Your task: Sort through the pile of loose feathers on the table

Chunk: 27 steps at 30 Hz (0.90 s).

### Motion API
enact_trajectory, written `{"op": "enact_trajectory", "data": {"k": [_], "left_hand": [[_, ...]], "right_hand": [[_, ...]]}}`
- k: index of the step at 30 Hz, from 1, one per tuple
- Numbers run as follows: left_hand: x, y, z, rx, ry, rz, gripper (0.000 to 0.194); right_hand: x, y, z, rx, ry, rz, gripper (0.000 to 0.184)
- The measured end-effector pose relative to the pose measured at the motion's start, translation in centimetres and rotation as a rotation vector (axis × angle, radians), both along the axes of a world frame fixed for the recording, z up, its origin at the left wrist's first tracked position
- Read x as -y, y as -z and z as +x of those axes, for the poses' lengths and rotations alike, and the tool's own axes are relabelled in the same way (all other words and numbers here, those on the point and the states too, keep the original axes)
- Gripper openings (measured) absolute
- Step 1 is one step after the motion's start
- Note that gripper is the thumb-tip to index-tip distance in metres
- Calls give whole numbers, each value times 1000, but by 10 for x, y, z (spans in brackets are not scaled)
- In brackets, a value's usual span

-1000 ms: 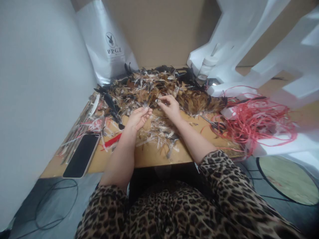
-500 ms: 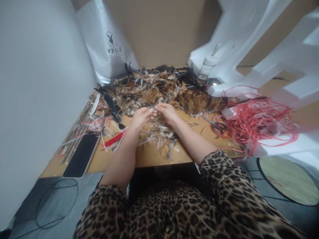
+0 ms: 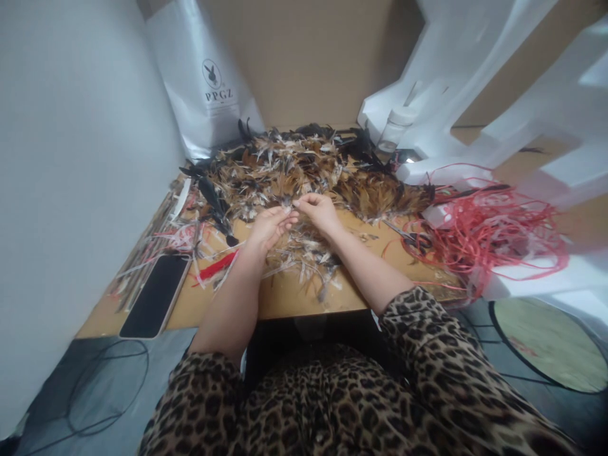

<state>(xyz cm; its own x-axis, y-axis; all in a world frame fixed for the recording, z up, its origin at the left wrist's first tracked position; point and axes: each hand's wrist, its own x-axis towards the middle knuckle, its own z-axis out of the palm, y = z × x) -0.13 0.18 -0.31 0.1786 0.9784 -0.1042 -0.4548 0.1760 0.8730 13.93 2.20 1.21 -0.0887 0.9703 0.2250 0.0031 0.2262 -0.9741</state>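
Both hands have shifted since the frame one second earlier: the left hand (image 3: 272,228) sits farther right, the right hand (image 3: 320,214) lower and closer to it. Left grip is clamped on the base of a feather tuft (image 3: 285,188), at the feather pile (image 3: 304,152). Right fingertips meet beside that base; their contents cannot be determined.

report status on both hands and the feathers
Left hand pinching feather bunch. Right hand beside its base, contact unclear. Feather scraps on table below.
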Motion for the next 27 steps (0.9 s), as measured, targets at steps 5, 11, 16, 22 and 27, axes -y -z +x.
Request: {"op": "enact_trajectory", "data": {"k": [5,11,16,22,27], "left_hand": [[0,1,1,-12,8,12,8],[0,2,2,-24,18,21,11],[0,3,2,-74,-1,23,13],[1,4,2,-116,-5,39,13],[1,3,3,-173,-34,43,13]], "right_hand": [[-1,3,-2,17,-5,33,21],[2,2,-5,-34,0,-17,21],[3,2,-5,-84,-18,-109,23],[3,7,-8,-178,-32,-160,22],[3,8,-10,-161,-44,-142,24]]}}
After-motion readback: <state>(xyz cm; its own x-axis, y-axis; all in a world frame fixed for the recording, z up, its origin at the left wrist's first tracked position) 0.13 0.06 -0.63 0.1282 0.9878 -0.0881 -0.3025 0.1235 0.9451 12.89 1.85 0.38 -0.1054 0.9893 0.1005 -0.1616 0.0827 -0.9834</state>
